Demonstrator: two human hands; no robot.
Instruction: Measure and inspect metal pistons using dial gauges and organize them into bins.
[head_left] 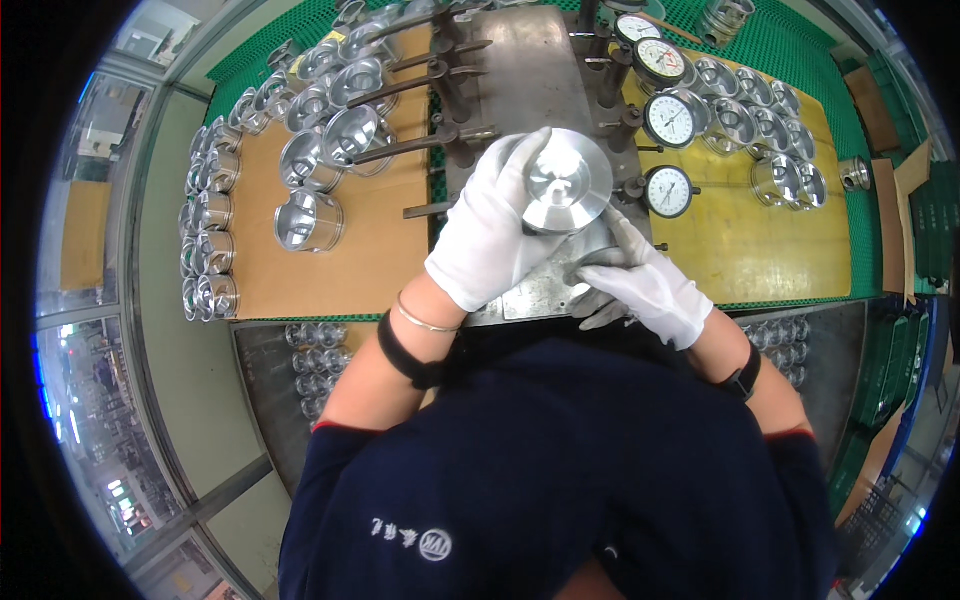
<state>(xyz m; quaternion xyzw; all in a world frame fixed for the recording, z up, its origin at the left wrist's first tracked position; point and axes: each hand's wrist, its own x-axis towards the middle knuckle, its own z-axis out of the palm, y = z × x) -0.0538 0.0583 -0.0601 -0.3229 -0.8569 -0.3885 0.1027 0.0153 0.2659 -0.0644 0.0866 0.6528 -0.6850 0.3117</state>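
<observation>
Left hand [490, 225] was clamped on a bright metal piston [566, 185] above the steel plate [530, 60]; right hand [645, 290] lay at its lower right, grip indeterminable. Judged step: piston handling; next move called for steady support.

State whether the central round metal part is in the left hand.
In: the left hand curls its gloved fingers around the metal part.

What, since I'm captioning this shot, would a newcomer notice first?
The shiny round metal piece, central in the white-gloved left hand, stands out. From its right upward run four round white-faced dial gauges. Silvery hollow metal cylinders cluster at left and upper right.
</observation>
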